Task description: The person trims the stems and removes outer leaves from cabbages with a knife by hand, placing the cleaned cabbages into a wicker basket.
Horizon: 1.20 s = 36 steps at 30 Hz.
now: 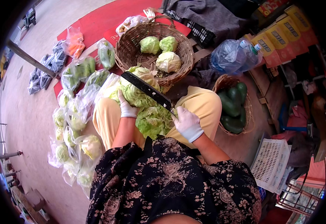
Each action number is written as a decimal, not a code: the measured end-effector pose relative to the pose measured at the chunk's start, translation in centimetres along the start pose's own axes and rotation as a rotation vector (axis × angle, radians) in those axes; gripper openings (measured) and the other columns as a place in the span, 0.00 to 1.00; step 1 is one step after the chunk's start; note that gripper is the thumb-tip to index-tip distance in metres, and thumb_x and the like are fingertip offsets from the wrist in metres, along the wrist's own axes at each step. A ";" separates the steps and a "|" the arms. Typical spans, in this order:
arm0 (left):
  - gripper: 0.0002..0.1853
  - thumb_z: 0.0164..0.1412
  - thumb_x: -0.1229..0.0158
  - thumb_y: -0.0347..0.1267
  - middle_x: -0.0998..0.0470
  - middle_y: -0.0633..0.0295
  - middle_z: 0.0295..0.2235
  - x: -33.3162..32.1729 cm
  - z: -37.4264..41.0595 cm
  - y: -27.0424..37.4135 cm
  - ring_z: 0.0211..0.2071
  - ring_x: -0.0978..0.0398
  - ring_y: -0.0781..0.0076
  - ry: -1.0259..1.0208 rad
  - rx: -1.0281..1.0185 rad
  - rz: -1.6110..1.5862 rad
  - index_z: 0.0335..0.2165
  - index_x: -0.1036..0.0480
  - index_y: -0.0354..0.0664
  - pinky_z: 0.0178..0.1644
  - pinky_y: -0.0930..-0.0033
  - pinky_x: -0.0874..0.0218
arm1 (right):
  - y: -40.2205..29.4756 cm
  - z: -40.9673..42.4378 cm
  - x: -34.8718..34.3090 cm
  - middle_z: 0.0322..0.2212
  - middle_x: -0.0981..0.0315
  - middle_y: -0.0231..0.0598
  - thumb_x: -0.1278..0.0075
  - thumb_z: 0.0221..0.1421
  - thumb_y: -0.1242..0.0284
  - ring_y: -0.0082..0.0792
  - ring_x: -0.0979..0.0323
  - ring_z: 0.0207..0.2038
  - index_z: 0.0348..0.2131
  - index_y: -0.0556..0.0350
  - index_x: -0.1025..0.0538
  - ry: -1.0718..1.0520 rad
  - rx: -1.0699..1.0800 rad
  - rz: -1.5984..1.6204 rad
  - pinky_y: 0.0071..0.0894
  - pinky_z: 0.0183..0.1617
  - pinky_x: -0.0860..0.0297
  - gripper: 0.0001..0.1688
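My left hand, in a white knit glove, grips a leafy pale green head, lettuce or cabbage, from its near left side, between my knees. My right hand, gloved too, is closed around the handle of a broad dark-bladed knife. Its blade slants up and left over the head, with pale bits stuck on it; whether the edge touches the leaves is hidden. Loose green leaves are heaped in my lap below. Just beyond stands a round wicker basket holding three trimmed heads.
Bagged heads, bagged green vegetables and bagged carrots lie left. To the right are a small basket of dark green gourds, bagged water bottles, stacked cartons and a white plastic crate. A metal pole slants at upper left.
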State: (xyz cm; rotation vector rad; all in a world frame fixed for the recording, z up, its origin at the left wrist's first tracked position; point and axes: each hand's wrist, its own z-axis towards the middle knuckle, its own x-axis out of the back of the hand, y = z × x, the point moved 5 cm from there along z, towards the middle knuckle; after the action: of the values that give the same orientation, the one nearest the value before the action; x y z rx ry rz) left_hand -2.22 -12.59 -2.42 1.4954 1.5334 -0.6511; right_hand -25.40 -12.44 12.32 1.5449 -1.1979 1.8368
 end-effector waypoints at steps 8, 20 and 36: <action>0.38 0.55 0.52 0.61 0.32 0.60 0.53 1.8 1.0 0.5 0.54 0.36 0.57 -0.024 -0.137 0.144 0.55 0.38 0.48 0.59 0.50 0.47 | -1.8 4.5 -0.8 0.24 0.27 0.51 0.51 0.53 0.63 0.55 0.27 0.28 0.33 0.56 0.35 -0.082 -0.109 0.041 0.52 0.32 0.32 0.16; 0.35 0.54 0.51 0.61 0.27 0.64 0.47 0.4 0.3 -0.2 0.48 0.30 0.61 -0.050 -0.040 0.015 0.51 0.34 0.50 0.55 0.53 0.41 | -2.1 0.1 -0.5 0.24 0.30 0.47 0.49 0.52 0.63 0.50 0.27 0.27 0.32 0.56 0.36 -0.003 0.076 0.034 0.45 0.29 0.31 0.17; 0.39 0.54 0.51 0.61 0.32 0.60 0.53 0.6 0.2 -0.1 0.53 0.34 0.58 0.052 -0.186 0.162 0.56 0.39 0.49 0.58 0.53 0.45 | -4.0 9.0 -1.4 0.24 0.26 0.54 0.52 0.54 0.62 0.54 0.26 0.27 0.32 0.59 0.35 -0.036 -0.160 -0.022 0.51 0.32 0.31 0.17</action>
State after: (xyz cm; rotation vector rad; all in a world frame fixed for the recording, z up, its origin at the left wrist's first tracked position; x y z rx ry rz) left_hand -2.16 -12.52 -3.03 1.4849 1.4517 -0.3672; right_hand -16.89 -17.59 12.21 1.5011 -1.3048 1.6625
